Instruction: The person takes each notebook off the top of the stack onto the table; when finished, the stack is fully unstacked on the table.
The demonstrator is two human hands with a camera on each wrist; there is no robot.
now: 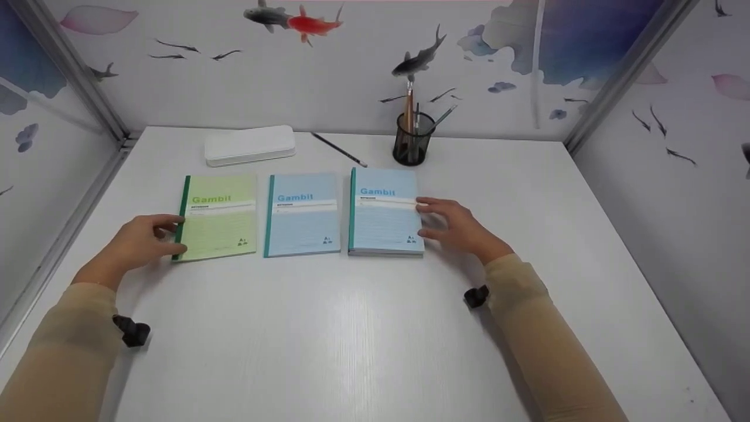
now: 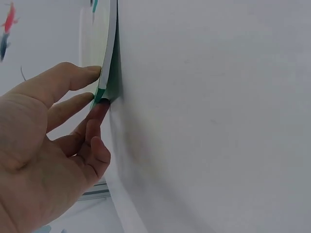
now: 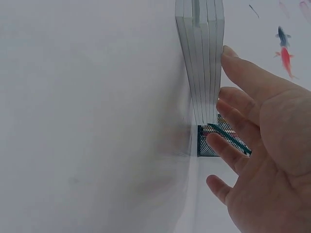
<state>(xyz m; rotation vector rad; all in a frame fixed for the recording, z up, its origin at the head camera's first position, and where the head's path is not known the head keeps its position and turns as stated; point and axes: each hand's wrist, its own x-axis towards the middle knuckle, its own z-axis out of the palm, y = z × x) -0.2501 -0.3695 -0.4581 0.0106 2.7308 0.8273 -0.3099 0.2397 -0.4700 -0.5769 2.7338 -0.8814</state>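
A green notebook [image 1: 220, 225] lies at the left of a row, its dark green spine facing left. My left hand [image 1: 137, 240] pinches it at the spine edge; in the left wrist view, the thumb of the left hand [image 2: 53, 126] is on the cover side and a fingertip is under the edge. A single blue notebook [image 1: 303, 228] lies in the middle. On the right is a stack of several notebooks [image 1: 385, 225] with a blue one on top. My right hand [image 1: 457, 225] touches the right side of this stack [image 3: 201, 63] with loosely spread fingers.
Behind the notebooks, a white case [image 1: 251, 146] and a dark pencil [image 1: 340, 150] lie on the white table [image 1: 328, 340]. A black mesh pen cup [image 1: 412, 143] with brushes stands behind the stack. Printed panels [image 1: 351, 64] enclose the table's back and sides.
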